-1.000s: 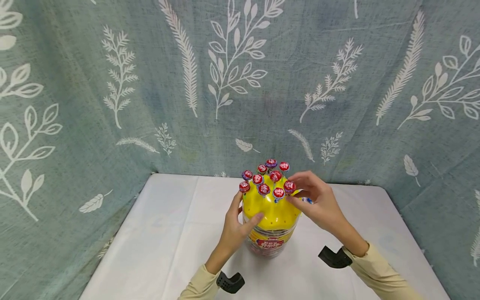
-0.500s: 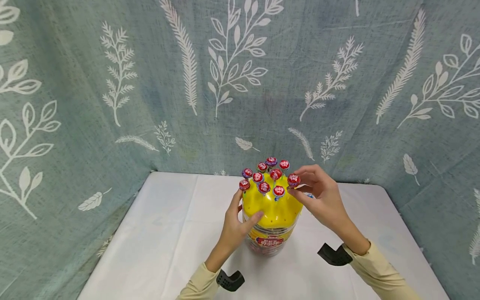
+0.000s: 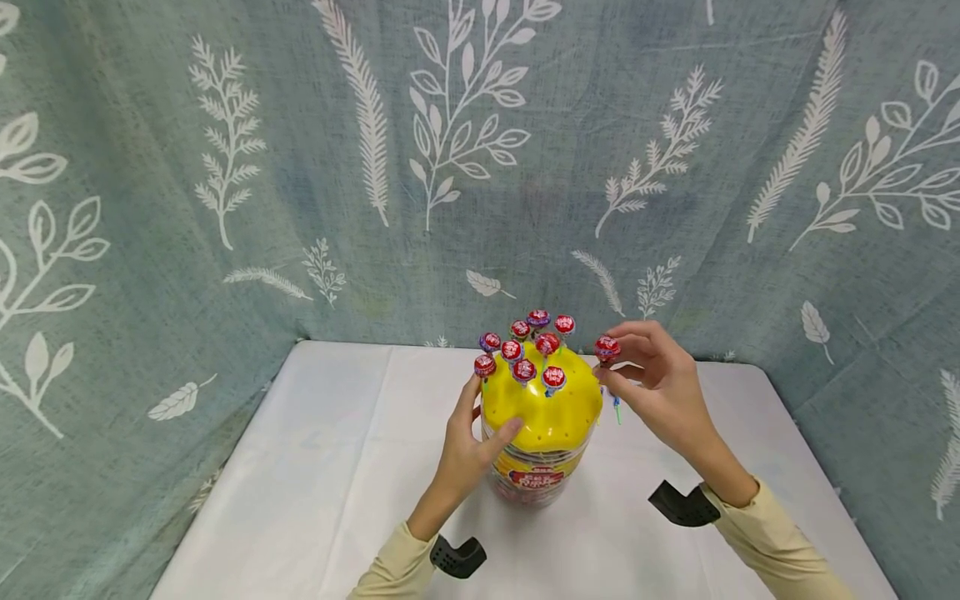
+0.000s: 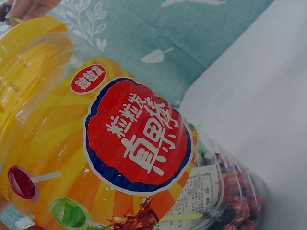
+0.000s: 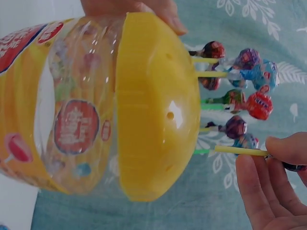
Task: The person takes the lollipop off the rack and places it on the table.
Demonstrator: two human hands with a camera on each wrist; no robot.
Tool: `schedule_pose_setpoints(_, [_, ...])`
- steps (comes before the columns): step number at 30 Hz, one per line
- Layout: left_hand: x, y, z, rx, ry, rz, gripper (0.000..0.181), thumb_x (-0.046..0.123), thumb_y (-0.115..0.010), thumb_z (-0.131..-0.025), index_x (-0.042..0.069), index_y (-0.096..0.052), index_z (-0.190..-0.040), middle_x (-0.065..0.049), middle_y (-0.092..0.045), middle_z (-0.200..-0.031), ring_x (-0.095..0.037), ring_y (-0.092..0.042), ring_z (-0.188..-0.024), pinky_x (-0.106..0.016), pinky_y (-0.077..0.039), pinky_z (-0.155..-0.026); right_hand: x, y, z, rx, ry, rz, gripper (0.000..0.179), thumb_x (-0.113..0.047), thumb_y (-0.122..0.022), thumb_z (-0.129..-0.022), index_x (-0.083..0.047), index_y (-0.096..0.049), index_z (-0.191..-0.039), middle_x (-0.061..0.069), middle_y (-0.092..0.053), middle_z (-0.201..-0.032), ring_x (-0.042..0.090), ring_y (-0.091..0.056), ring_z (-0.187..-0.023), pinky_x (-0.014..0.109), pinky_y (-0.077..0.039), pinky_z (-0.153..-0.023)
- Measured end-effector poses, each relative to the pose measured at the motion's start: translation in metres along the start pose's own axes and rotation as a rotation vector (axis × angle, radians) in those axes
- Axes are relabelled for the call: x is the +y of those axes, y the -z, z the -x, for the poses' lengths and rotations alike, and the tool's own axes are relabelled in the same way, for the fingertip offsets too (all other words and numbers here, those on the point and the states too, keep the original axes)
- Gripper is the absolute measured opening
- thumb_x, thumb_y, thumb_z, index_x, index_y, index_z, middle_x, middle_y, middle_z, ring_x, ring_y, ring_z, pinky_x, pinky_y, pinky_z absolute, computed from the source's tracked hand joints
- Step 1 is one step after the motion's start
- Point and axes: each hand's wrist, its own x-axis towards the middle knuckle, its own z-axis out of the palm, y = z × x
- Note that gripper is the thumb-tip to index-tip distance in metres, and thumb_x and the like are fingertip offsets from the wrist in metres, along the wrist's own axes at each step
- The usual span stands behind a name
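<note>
A clear candy jar (image 3: 538, 479) with a yellow domed lid (image 3: 551, 417) stands on the table. Several wrapped lollipops (image 3: 524, 371) stick up from the lid. My left hand (image 3: 467, 454) holds the lid's left side, its thumb lying over the front. To the right, my right hand (image 3: 660, 387) pinches a red-topped lollipop (image 3: 607, 348). The right wrist view shows its yellow stick (image 5: 240, 150) free of the lid, the tip pointing at it. Below the right hand a blue wrapper with a green stick (image 3: 617, 408) shows; what bears it is hidden.
Small holes dot the lid, one hole (image 5: 170, 115) facing the right wrist camera. More wrapped candies (image 4: 240, 201) lie in the jar's bottom. A white-covered table (image 3: 360, 483) lies beneath, with a leaf-patterned curtain (image 3: 337, 150) behind and at the sides.
My right hand has moved right and slightly up, drawing the lollipop from the lid's right side to beside it. The left hand has stayed on the lid.
</note>
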Motion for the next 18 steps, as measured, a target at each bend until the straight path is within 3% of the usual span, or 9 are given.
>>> schedule_pose_setpoints(11, [0.000,0.000,-0.001,0.003,-0.004,0.002,0.075,0.021,-0.063,-0.084,0.004,-0.027,-0.148,-0.012,-0.034,-0.149,-0.031,-0.032,-0.134,-0.056,-0.033,-0.102,0.008,0.016,0.006,0.014,-0.067,0.095,0.047,0.017,-0.068,-0.075,0.003,-0.054,-0.118,0.009,-0.065,-0.095,0.018,-0.064,-0.082,0.023,-0.055,-0.071])
schedule_pose_setpoints(18, [-0.001,0.000,0.000,0.006,-0.003,-0.001,0.076,0.022,-0.063,-0.084,0.004,-0.027,-0.148,-0.012,-0.034,-0.149,-0.031,-0.032,-0.134,-0.056,-0.033,-0.102,-0.003,0.022,0.009,0.014,-0.133,0.162,0.043,0.017,-0.067,-0.076,0.007,-0.054,-0.116,0.019,-0.063,-0.090,0.020,-0.063,-0.078,0.023,-0.055,-0.068])
